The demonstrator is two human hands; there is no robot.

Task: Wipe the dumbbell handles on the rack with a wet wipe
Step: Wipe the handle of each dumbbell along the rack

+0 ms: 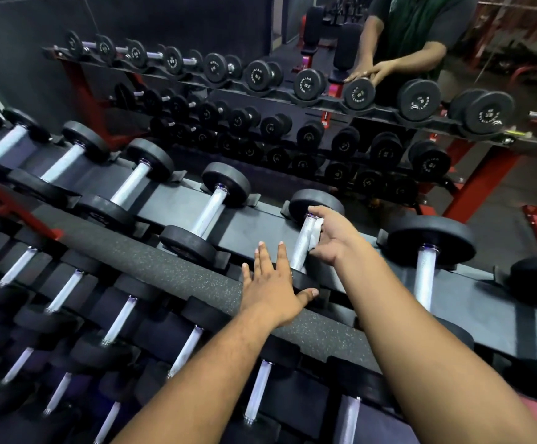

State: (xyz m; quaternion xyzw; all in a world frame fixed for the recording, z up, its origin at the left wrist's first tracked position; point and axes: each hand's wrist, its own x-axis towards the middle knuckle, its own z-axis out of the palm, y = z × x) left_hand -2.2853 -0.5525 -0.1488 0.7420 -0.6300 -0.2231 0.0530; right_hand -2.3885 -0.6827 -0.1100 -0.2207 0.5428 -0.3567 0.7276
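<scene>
Dumbbell handle (304, 243) under work sits on the upper shelf of the rack (254, 224), knurled steel between rubber heads: stiff, heavy, unlikely to roll in its cradle. Wet wipe (316, 232), soft and limp, needs wrapping round the bar; the right hand (331, 238) pinches it there. At eight o'clock, the left hand (272, 288) lies flat, fingers straight, bracing on the near head
</scene>
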